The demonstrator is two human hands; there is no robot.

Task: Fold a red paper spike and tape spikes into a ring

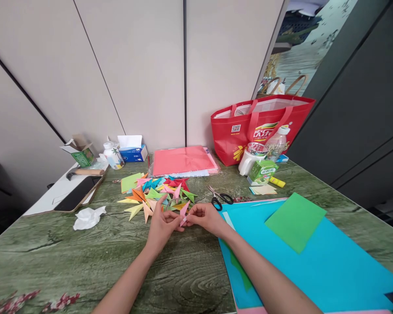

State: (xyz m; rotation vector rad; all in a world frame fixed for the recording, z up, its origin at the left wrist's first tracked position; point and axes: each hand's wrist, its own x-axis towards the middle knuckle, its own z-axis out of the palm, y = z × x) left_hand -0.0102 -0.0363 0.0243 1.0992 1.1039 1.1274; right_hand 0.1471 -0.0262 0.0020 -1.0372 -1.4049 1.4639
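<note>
Left hand (162, 224): thumb and fingers pinched on the pink folded paper (184, 211), index finger kinda sticking up
Right hand (205, 218): mostly curled, fingertips nipping the same piece
Pink folded paper: between both hands, near side of the colorful folded pile (146, 196)
Scissors (221, 198): lying open just right of the pile
Green sheet (296, 222): on top of the big blue sheet (281, 266), over on the right

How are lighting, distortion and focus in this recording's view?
Head view: soft, even light, weak shadows; same view, little detail in the dark panel; same view, left wall seams slanted, probably by lens distortion; same view, small print on the green box blurred.
</note>
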